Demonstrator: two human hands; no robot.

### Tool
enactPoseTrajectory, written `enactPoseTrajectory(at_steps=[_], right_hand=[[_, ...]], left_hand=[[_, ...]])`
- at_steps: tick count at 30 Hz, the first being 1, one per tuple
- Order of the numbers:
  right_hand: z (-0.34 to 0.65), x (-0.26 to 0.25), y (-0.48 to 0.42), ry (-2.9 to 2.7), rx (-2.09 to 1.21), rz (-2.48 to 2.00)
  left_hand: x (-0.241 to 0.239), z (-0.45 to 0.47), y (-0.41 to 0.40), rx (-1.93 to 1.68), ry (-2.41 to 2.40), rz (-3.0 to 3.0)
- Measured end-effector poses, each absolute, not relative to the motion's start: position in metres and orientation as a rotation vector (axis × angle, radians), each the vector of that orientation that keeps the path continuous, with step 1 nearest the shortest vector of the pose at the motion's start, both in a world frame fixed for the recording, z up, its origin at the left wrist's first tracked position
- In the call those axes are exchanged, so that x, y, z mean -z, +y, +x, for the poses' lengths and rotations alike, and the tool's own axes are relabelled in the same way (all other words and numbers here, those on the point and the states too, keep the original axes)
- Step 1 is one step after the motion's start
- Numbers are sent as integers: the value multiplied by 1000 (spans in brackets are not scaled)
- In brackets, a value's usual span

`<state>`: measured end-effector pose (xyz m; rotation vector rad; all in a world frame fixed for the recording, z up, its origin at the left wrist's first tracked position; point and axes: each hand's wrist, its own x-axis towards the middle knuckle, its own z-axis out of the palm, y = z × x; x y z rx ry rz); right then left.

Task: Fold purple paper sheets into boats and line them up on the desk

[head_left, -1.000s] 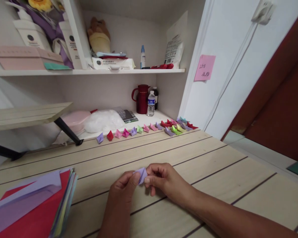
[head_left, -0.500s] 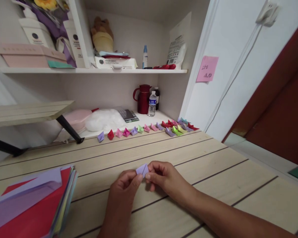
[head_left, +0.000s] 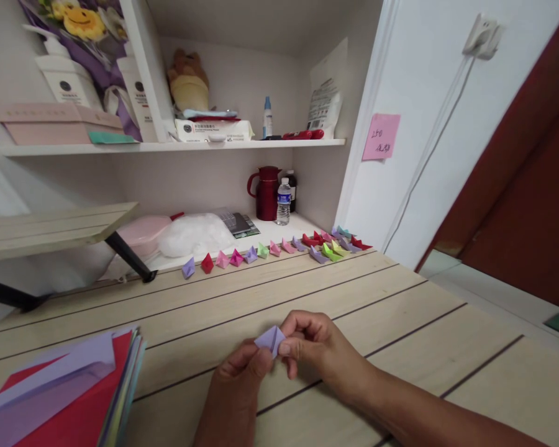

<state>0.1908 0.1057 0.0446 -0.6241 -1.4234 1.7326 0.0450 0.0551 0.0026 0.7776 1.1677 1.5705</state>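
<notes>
A small piece of folded lavender paper (head_left: 271,338), diamond-shaped with a diagonal crease, is held above the wooden tabletop. My left hand (head_left: 242,371) pinches its left and lower edge between thumb and fingers. On its right corner, my right hand (head_left: 314,347) has a pinch grip, thumb in front and fingers curled behind. Farther back, a row of small folded paper boats (head_left: 250,254) in purple, red, pink and green runs along the table's back edge, bunched together at the right end.
Sheets of coloured paper (head_left: 74,397) lie stacked at the near left. Behind them a small raised wooden shelf (head_left: 56,226) stands on black legs. A red jug (head_left: 267,194) and a water bottle (head_left: 283,203) stand in the white cabinet at the back.
The lavender paper has turned slightly in my fingers and now shows more of a diamond outline. Both hands sit a little lower in view, as the camera has tilted up.
</notes>
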Motion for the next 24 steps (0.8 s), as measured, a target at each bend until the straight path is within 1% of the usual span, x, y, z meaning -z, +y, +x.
enactPoseTrajectory(at_steps=[3, 5, 7, 10, 11, 13, 16, 20, 22, 24], right_hand=[[192, -43, 111, -1506, -1695, -630], [193, -41, 114, -1584, -1600, -703], [195, -40, 117, -1734, -1344, -788], [200, -40, 119, -1992, -828, -810], [202, -40, 120, -2048, -716, -794], [204, -40, 120, -2106, -631, -759], [204, -40, 118, -2110, -689, -705], [199, -38, 114, -2015, -896, -721], [197, -36, 115, -1899, -1054, -771], [195, -33, 117, -1685, -1296, -805]], left_hand=[[-1, 47, 55, -1580, 1181, 798], [-3, 47, 56, -1595, 1215, 846], [-7, 45, 56, -1626, 1272, 921], [-17, 39, 54, -1704, 1400, 1050], [-20, 37, 53, -1729, 1443, 1094], [-24, 33, 52, -1762, 1511, 1178], [-21, 32, 52, -1747, 1552, 1255], [-8, 34, 55, -1664, 1554, 1234], [-2, 35, 56, -1651, 1565, 1162], [2, 36, 57, -1671, 1565, 1081]])
